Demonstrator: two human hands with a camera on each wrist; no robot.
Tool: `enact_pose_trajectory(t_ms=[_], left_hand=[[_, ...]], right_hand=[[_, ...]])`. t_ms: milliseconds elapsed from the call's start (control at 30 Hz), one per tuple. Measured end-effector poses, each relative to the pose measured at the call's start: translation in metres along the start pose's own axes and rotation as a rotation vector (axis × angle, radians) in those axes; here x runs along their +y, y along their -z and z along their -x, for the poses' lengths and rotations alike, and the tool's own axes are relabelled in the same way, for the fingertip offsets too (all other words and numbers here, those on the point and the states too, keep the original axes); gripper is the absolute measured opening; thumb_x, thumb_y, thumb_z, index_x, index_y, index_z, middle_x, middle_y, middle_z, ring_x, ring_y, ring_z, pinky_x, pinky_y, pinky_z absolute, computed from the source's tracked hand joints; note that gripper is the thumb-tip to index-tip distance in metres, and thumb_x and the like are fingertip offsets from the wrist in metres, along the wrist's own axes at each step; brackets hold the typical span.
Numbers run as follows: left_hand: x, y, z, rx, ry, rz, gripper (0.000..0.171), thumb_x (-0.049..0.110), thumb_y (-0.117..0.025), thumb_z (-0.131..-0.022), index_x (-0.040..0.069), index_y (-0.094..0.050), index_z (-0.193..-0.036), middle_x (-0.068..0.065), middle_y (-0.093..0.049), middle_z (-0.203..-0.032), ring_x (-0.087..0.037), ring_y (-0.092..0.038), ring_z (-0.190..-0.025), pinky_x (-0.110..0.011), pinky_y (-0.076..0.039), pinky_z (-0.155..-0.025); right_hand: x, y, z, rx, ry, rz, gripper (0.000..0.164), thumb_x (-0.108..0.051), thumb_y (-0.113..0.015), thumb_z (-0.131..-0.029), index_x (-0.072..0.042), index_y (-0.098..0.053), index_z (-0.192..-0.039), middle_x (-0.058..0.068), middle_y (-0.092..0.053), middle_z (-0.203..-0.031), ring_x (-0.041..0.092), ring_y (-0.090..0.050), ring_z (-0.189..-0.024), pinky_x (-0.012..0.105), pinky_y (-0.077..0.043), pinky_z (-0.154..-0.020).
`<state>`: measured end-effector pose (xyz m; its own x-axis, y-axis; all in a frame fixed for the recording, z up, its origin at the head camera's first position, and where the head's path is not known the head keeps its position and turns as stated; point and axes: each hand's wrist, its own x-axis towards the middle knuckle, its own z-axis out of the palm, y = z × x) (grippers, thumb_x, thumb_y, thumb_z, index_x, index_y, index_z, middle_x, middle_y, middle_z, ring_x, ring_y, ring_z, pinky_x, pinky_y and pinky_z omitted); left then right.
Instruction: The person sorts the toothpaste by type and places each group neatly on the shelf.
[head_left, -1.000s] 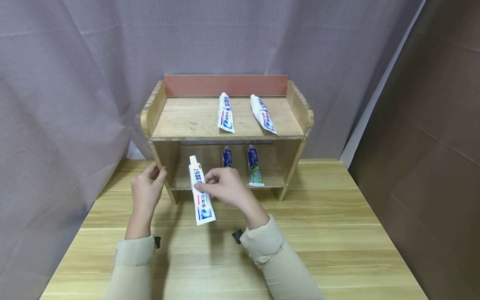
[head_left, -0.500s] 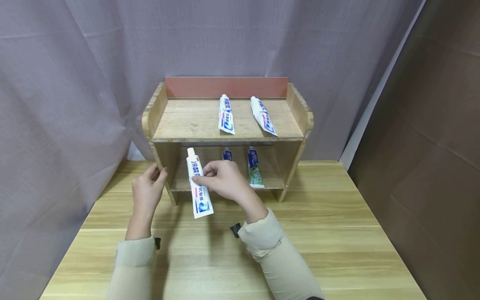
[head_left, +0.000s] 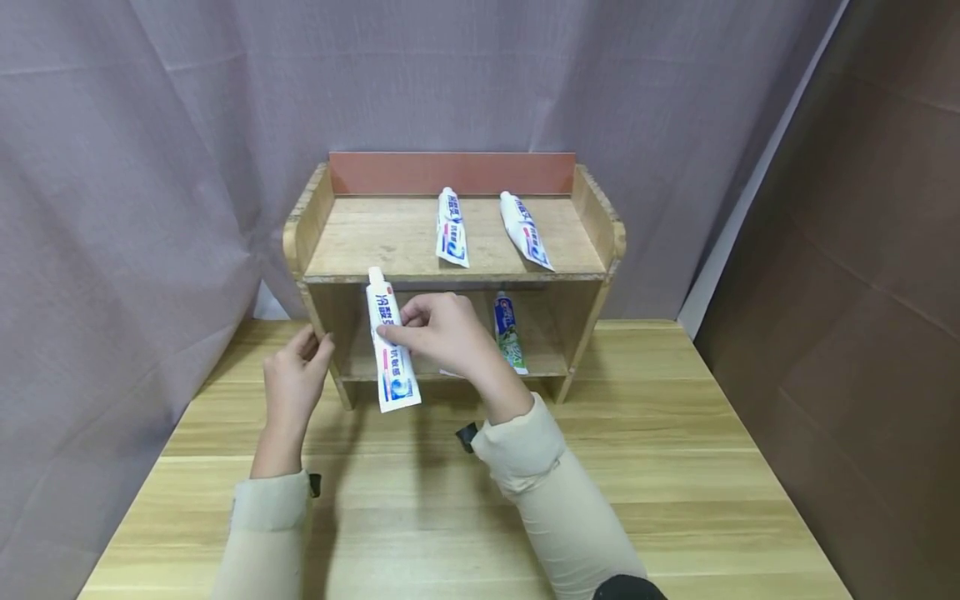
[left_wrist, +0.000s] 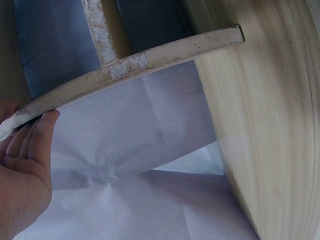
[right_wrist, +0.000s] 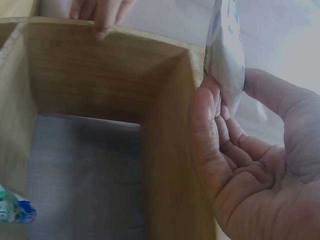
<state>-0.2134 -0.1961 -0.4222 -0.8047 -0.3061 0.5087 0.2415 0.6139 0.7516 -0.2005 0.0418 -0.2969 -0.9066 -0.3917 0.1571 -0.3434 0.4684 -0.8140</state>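
Note:
My right hand pinches a white toothpaste tube with blue print between thumb and fingers. The tube is held cap upward in front of the left part of a small wooden shelf. In the right wrist view this tube appears edge-on. My left hand grips the front edge of the shelf's left side panel, thumb and fingers on either side of it, as the left wrist view shows at the panel edge. Two white toothpaste tubes, one central and one further right, lie on the upper board.
On the lower board lies a blue and green toothpaste tube. Another beside it is almost wholly hidden behind my right hand. The shelf stands on a wooden table, with a grey curtain behind and a brown surface at right.
My right hand has carried the white tube upward and slightly left, toward the upper board, covering the left lower tube. My left hand keeps its grip on the side panel.

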Motion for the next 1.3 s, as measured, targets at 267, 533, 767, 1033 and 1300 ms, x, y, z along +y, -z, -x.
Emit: enact_pose_trajectory(t_ms=[267,533,767,1033,1300], left_hand=[[0.0,0.001,0.0,-0.017,0.011,0.014,0.029,0.02,-0.067,-0.095,0.005,-0.073,-0.119,-0.019,-0.073,-0.107,-0.031,-0.074,-0.096,-0.038,-0.061,-0.083],[-0.001,0.001,0.0,-0.01,-0.005,0.012,0.026,0.018,-0.068,-0.095,0.004,-0.074,-0.116,-0.018,-0.074,-0.104,-0.031,-0.074,-0.094,-0.037,-0.061,-0.082],[-0.001,-0.002,0.0,-0.01,0.001,0.021,0.026,0.018,-0.067,-0.095,0.003,-0.073,-0.116,-0.019,-0.073,-0.105,-0.032,-0.074,-0.094,-0.038,-0.061,-0.082],[-0.001,-0.002,0.001,-0.008,-0.004,0.015,0.026,0.02,-0.067,-0.095,0.005,-0.074,-0.115,-0.018,-0.073,-0.104,-0.032,-0.074,-0.094,-0.04,-0.061,-0.083],[-0.003,-0.001,-0.001,0.015,-0.024,0.001,0.024,0.019,-0.069,-0.094,0.005,-0.075,-0.113,-0.018,-0.073,-0.102,-0.031,-0.074,-0.091,-0.04,-0.061,-0.082]], right_hand=[[-0.024,0.015,-0.012,0.018,-0.002,0.057,0.026,-0.037,-0.077,-0.089,-0.012,-0.073,-0.093,-0.002,-0.071,-0.075,0.014,-0.069,-0.064,0.027,-0.054,-0.056],[-0.051,0.028,-0.036,0.044,0.034,0.151,0.024,-0.037,-0.076,-0.09,-0.014,-0.073,-0.084,-0.001,-0.072,-0.073,0.013,-0.068,-0.062,0.024,-0.045,-0.05],[-0.072,0.035,-0.074,0.007,-0.018,0.223,0.026,-0.035,-0.075,-0.09,-0.009,-0.075,-0.085,0.002,-0.072,-0.072,0.016,-0.07,-0.063,0.019,-0.051,-0.048],[-0.07,0.043,-0.113,0.023,-0.134,0.271,0.023,-0.031,-0.076,-0.09,-0.009,-0.072,-0.088,0.003,-0.073,-0.075,0.014,-0.069,-0.058,0.02,-0.055,-0.05],[-0.069,0.048,-0.135,0.029,-0.216,0.278,0.024,-0.029,-0.077,-0.089,-0.007,-0.067,-0.088,0.004,-0.071,-0.074,0.012,-0.066,-0.054,0.02,-0.058,-0.052]])
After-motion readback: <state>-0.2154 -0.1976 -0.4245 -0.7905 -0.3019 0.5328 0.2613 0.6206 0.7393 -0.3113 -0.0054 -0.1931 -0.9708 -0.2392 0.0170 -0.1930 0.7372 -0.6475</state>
